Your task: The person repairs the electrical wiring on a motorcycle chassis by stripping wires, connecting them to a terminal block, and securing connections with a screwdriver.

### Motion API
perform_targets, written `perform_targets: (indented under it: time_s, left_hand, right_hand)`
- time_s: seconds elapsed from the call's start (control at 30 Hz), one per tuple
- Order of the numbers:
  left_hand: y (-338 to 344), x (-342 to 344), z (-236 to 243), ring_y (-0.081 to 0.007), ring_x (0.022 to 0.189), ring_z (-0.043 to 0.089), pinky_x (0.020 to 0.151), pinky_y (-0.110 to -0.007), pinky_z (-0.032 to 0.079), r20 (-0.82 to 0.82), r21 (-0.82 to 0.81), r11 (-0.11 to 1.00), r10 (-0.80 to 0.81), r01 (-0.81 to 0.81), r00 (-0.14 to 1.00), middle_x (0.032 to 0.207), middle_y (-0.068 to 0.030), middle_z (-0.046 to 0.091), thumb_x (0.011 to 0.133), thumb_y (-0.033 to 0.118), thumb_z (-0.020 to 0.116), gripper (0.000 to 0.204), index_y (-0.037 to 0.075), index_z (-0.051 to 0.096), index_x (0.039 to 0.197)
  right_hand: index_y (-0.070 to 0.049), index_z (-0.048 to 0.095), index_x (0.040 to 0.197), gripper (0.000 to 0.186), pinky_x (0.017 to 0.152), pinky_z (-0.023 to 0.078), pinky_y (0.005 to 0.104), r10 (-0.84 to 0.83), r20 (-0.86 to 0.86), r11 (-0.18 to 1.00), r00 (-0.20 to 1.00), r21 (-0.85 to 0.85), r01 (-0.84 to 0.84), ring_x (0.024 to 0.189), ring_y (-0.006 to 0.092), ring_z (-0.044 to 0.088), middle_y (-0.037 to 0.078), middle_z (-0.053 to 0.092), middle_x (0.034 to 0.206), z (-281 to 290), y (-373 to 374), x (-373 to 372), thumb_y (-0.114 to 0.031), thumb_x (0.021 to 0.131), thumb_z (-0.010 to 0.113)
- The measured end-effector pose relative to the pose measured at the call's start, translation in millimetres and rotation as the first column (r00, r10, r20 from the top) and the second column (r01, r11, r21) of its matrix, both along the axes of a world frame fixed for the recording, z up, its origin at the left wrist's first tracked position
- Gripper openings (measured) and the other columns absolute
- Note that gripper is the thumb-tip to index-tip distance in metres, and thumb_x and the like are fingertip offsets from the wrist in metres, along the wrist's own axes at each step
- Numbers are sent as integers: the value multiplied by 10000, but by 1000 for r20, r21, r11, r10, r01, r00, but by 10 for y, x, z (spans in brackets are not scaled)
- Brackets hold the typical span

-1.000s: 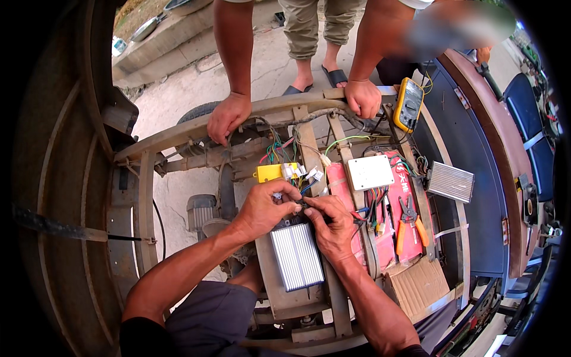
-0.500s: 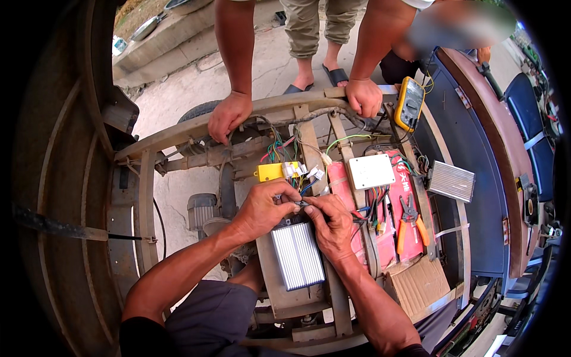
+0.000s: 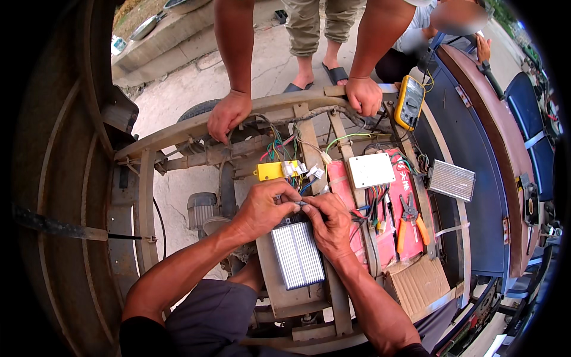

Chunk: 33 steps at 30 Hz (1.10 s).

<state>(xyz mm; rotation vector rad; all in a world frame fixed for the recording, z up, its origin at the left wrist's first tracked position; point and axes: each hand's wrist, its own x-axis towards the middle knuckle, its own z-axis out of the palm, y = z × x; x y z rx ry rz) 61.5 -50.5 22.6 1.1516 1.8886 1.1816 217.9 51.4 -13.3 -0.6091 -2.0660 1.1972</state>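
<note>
My left hand [image 3: 270, 201] and my right hand [image 3: 328, 221] meet just above a silver finned controller box [image 3: 297, 256]. Thumbs and forefingers of both are closed on a small grey piece [image 3: 301, 203], perhaps a wire end or connector; the fingers hide most of it. Right beyond them lie white plug connectors [image 3: 295, 169] with coloured wires, beside a yellow box [image 3: 270, 172]. To the right, a white box [image 3: 372, 171] rests over red-wrapped packs [image 3: 345, 184], its bundle of wires hanging toward me.
Orange-handled pliers [image 3: 410, 226] lie on the red packs. A yellow multimeter [image 3: 410, 102] leans at the far right of the metal frame [image 3: 178, 132], near another finned box [image 3: 451, 181] and cardboard [image 3: 419, 285]. Another person's hands [image 3: 231, 115] rest on the far rail; a second person sits beyond.
My fingers have shifted slightly around the small grey piece, both hands staying in place. The seated person at the far right has moved; the hands on the rail have not.
</note>
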Motion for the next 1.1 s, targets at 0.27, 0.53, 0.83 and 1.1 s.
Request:
perform_targets:
  time_s: [0.27, 0.53, 0.83, 1.1]
  left_hand:
    - [-9, 10, -49, -126, 734, 628, 664, -276, 501, 10, 14, 1000, -5, 5, 1000, 807, -61, 669, 769, 24, 766, 170, -15, 692, 917]
    - [-33, 48, 45, -129, 723, 655, 662, -292, 527, -63, -28, 999, -32, 31, 997, 772, -81, 688, 754, 24, 784, 162, -16, 681, 872]
    - [-65, 78, 21, -201, 781, 621, 726, -318, 509, -186, -28, 996, -89, 85, 978, 905, -81, 608, 817, 32, 699, 188, -1, 636, 991]
    - [-269, -74, -178, -223, 821, 611, 737, -318, 501, -247, 47, 987, -139, 155, 959, 896, -86, 582, 773, -48, 590, 132, 22, 513, 854]
  right_hand:
    - [-55, 733, 951, 136, 733, 471, 385, -6, 5, 999, 1000, 40, 6, 791, 275, 601, 85, 657, 834, -28, -2, 3, -69, 816, 723]
    - [-72, 728, 924, 129, 712, 453, 402, 17, 49, 985, 999, 168, -25, 790, 279, 592, 74, 642, 821, -20, -4, 26, -60, 796, 721]
    - [-46, 671, 1161, 310, 761, 465, 306, -170, -89, 949, 981, -282, 139, 803, 163, 546, 60, 614, 991, 37, 13, 40, -49, 853, 638]
    - [-50, 607, 1300, 483, 921, 464, 372, -81, 84, 968, 993, 243, 58, 1130, 278, 537, 113, 560, 1237, 148, 340, -212, -37, 817, 601]
